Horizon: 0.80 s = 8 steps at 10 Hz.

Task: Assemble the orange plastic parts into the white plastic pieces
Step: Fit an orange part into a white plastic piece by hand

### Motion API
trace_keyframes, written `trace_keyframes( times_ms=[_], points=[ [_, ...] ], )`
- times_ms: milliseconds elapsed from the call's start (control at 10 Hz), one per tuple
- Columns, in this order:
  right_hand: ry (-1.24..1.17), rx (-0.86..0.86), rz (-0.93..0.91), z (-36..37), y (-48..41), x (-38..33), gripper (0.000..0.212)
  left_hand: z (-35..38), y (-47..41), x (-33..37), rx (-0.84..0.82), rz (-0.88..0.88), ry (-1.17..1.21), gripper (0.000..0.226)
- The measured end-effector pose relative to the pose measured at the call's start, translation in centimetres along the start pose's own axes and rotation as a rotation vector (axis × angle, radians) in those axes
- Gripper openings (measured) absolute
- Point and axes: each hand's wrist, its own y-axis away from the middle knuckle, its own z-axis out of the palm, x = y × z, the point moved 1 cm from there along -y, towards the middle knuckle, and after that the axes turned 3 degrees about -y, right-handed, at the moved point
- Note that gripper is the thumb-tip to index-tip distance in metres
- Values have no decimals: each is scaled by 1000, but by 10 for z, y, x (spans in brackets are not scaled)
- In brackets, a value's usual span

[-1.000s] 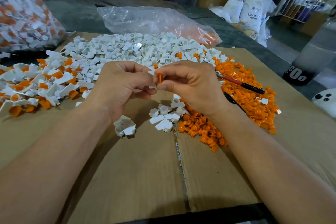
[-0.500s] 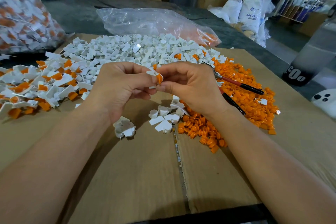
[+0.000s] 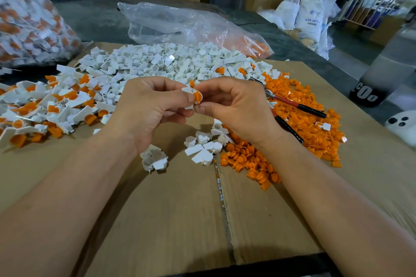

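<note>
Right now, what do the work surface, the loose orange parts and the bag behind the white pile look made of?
Work surface: brown corrugated cardboard, matte, with a taped seam between flaps.
Orange parts: probably moulded plastic, uniform colour, slight sheen.
Bag: thin clear plastic film, crinkled and glossy.

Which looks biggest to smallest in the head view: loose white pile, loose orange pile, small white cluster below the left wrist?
1. loose white pile
2. loose orange pile, though it lies nearer, so the gap is unsure
3. small white cluster, clearly smallest
</note>
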Motion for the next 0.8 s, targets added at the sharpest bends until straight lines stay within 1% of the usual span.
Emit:
trace_keyframes(
  times_ms=[100,300,400,500,800],
  points=[
    [8,-3,-3,0,0,0,30,0,1,0,-14,1,4,8],
    [17,-10,-14,-1,-1,0,28,-1,-1,0,-22,-1,-26,25],
    [8,-13,-12,-1,-1,0,30,-1,0,0,-19,-2,-19,25],
    [2,-24,0,-1,0,0,30,0,1,1,-24,-9,-2,11],
    [25,-23,26,-1,-1,3,30,0,-2,-1,0,-35,-5,11]
  ],
)
